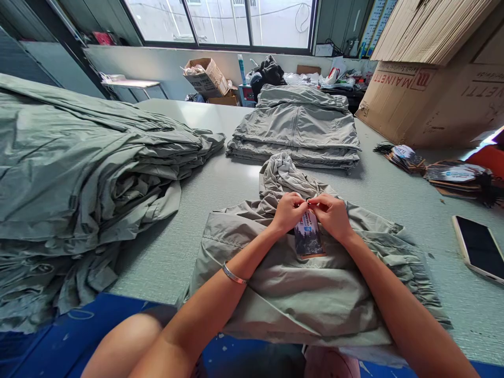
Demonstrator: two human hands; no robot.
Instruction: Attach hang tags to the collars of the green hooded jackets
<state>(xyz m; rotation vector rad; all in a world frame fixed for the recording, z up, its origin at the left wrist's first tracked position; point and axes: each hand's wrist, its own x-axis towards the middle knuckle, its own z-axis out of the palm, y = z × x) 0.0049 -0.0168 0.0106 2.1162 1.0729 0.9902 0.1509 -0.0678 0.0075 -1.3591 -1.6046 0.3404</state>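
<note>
- Far left, a grey-green pile sprawls across the table.
- Here's the left hand, fingertips pinching a black cord!
- Beyond it, a folded stack.
- Dead centre, the tag lies on the garment, just below the cord.
- Right hand pinches that cord too.
- Far right: box, bundled tags, phone.

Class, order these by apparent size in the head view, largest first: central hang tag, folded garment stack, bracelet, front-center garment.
1. Front-center garment
2. Folded garment stack
3. Central hang tag
4. Bracelet
</note>
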